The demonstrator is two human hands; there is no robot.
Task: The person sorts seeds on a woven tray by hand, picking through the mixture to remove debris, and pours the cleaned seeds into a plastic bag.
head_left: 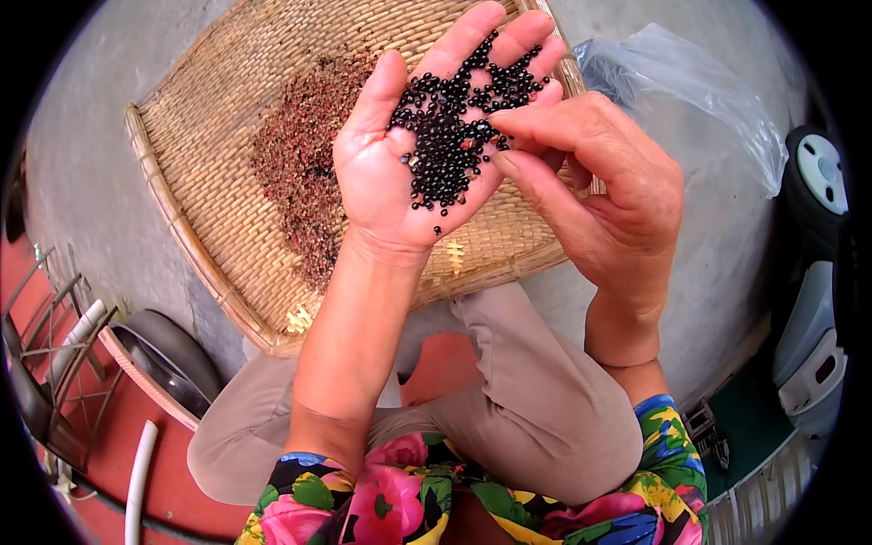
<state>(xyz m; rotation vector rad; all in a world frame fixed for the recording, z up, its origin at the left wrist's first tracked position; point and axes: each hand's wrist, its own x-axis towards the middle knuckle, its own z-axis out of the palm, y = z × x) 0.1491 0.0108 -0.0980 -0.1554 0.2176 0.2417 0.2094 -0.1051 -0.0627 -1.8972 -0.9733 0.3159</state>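
My left hand [372,173] is held palm up with its fingers spread, bearing a pile of small round black seeds [440,150]. A reddish bit [467,143] and a few pale specks lie among them. My right hand [604,173] reaches in from the right over the left fingers. Its thumb and index fingertips are slightly apart, close to the seeds, with seeds showing between them; the other fingers are curled. Below both hands is a woven bamboo tray [195,118]. On it lies a heap of reddish-brown husks [300,159], partly hidden behind my left hand.
The tray rests near my knees on a grey concrete floor [718,245]. A clear plastic bag [690,82] lies at the upper right. At the lower left are a dark round basin [168,354], a white pipe [139,481] and a wire rack [64,336]. A wheel [820,173] stands far right.
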